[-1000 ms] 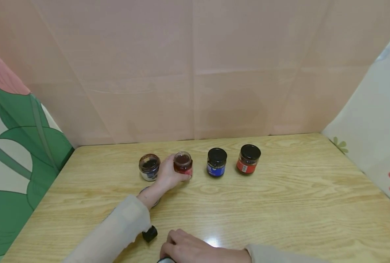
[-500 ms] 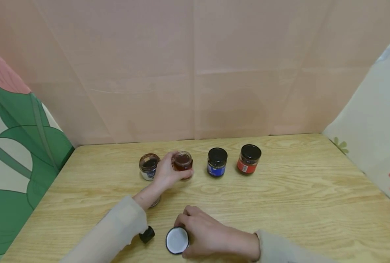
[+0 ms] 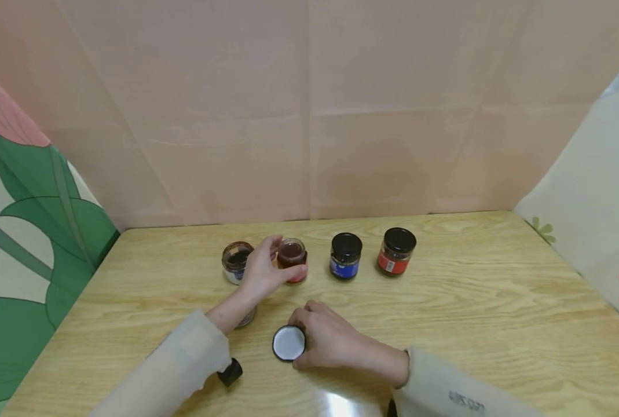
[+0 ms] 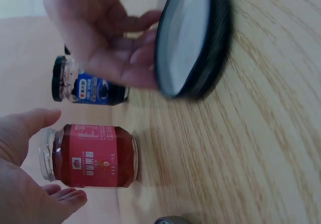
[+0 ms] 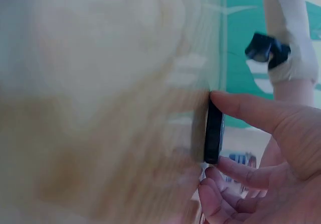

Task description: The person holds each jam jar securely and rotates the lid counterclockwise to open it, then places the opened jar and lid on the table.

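An uncapped jam jar (image 3: 293,253) with a red label (image 4: 93,156) stands upright on the table. My left hand (image 3: 263,269) is beside it, thumb and fingers spread around it; in the left wrist view they look apart from the glass. In the head view, my right hand (image 3: 330,339) pinches a black-rimmed jar lid (image 3: 289,343) by its edge, white inside facing up. The right wrist view has the lid (image 5: 214,128) edge-on between thumb and fingertips, close above the table.
A second uncapped jar (image 3: 233,267) with dark contents stands left of my left hand. Another round lid (image 3: 248,317) lies partly under the left wrist. To the right stand a blue-labelled jar (image 3: 345,258) and a red-labelled jar (image 3: 396,252), both black-capped. A cloth wall rises behind.
My right hand has brought the lid up from the front edge, away from me toward the red-labelled open jar. My left hand's fingers have loosened from that jar, which stays in place.
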`<state>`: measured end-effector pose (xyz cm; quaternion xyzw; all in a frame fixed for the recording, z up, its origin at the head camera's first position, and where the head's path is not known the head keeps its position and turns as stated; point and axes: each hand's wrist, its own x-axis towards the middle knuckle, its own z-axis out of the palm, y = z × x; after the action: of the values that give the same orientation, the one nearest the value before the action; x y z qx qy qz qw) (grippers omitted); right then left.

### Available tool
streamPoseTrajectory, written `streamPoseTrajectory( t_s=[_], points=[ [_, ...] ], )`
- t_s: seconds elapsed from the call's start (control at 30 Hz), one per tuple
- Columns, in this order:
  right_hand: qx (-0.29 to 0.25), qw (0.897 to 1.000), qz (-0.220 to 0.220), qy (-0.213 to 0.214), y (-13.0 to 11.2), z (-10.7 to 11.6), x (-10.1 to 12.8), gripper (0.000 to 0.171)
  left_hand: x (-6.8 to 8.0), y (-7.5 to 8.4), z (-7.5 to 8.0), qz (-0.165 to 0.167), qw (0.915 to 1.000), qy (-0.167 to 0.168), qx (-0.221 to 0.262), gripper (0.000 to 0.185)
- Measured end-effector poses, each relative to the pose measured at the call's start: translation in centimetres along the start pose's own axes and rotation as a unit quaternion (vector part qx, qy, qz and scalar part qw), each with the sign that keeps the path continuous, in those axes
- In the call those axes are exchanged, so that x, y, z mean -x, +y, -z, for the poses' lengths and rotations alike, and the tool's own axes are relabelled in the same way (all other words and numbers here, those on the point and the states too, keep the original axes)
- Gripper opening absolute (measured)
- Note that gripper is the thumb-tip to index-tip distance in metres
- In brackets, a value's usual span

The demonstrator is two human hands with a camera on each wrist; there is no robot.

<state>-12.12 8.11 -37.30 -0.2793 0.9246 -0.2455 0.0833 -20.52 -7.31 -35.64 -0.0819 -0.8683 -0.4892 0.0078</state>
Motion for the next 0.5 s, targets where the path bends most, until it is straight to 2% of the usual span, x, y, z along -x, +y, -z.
streamPoseTrajectory(
  t_s=[0.23, 0.5],
  points=[
    [-0.013, 0.999, -0.032, 0.034, 1.0, 0.4, -1.4, 0.051, 0.4, 0.1, 0.3, -0.031, 0.9995, 0.009, -0.001, 0.078],
    [-0.032, 0.996, -0.057, 0.067, 1.8, 0.5, -2.7, 0.05, 0.6, 0.2, 0.7, -0.026, 0.9996, 0.004, 0.011, 0.075]
  ],
)
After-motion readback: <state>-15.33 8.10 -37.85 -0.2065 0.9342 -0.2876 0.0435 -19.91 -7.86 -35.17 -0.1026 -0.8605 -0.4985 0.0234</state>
